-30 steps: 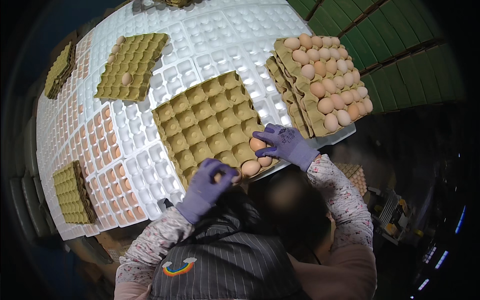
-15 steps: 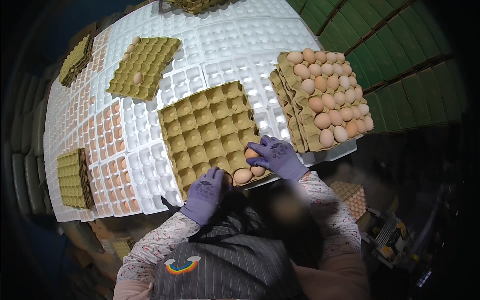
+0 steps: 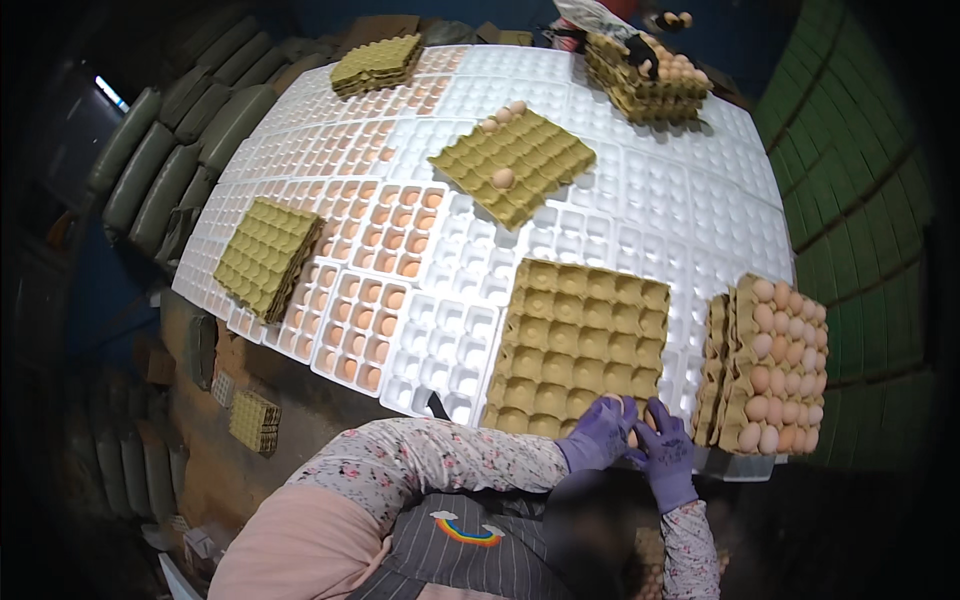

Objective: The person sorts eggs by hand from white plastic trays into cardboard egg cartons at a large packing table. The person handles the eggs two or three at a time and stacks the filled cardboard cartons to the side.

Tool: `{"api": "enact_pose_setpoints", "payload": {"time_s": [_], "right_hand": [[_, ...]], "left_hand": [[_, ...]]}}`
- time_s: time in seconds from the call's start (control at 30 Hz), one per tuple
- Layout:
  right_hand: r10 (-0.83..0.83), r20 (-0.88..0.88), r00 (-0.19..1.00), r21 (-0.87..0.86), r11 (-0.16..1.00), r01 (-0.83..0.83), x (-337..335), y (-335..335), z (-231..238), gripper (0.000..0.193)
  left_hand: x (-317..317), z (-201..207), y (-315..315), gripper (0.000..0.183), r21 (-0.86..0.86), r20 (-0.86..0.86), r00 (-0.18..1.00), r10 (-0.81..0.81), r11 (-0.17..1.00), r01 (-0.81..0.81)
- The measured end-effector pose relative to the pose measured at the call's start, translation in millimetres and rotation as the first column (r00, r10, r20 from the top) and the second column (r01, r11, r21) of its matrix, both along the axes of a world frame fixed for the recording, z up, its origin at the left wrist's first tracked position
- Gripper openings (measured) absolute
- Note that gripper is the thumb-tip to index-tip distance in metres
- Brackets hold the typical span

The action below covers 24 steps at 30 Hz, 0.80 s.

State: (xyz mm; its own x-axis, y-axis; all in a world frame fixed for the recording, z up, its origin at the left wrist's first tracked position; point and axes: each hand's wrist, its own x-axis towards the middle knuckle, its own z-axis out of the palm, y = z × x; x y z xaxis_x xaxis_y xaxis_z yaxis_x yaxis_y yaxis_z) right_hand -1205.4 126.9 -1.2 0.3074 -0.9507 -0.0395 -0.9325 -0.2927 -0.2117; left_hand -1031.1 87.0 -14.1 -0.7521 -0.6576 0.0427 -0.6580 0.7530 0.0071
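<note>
An olive pulp egg tray (image 3: 585, 335) lies in front of me, most of its cups bare. At its near right corner my two hands, in purple gloves, are close together. My left hand (image 3: 594, 440) has its fingers curled round a brown egg (image 3: 617, 401). My right hand (image 3: 664, 458) has thumb and fingers closed about another egg (image 3: 649, 419), partly hidden. Between the hands a further egg (image 3: 632, 439) shows. To the right stand pulp trays, the top one filled with brown eggs (image 3: 785, 370).
White plastic egg trays (image 3: 470, 260) cover the table, those on the left holding eggs. A tilted pulp tray (image 3: 530, 150) carries several eggs. Pulp tray stacks stand at left (image 3: 265, 255) and far left (image 3: 375, 65). At the far side someone's dark-gloved hand (image 3: 642, 55) reaches over egg-filled trays.
The view has swung left, so the table sits further right in the picture. My left hand has moved along the tray's near edge to beside my right hand.
</note>
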Motion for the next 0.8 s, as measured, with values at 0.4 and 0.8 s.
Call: {"api": "enact_pose_setpoints", "payload": {"time_s": [0.4,0.8], "right_hand": [[-0.279,0.634,0.721,0.243,0.957,0.156,143.3,-142.5,63.1,0.047],[0.072,-0.024,0.997,-0.053,0.996,-0.073,451.3,-466.0,-36.1,0.032]], "left_hand": [[299.2,16.9,-191.8,0.046,0.592,-0.433,0.539,0.722,0.679,-0.435],[455.7,-64.0,-434.1,0.042,0.271,-0.222,0.711,0.668,0.742,-0.613]]}}
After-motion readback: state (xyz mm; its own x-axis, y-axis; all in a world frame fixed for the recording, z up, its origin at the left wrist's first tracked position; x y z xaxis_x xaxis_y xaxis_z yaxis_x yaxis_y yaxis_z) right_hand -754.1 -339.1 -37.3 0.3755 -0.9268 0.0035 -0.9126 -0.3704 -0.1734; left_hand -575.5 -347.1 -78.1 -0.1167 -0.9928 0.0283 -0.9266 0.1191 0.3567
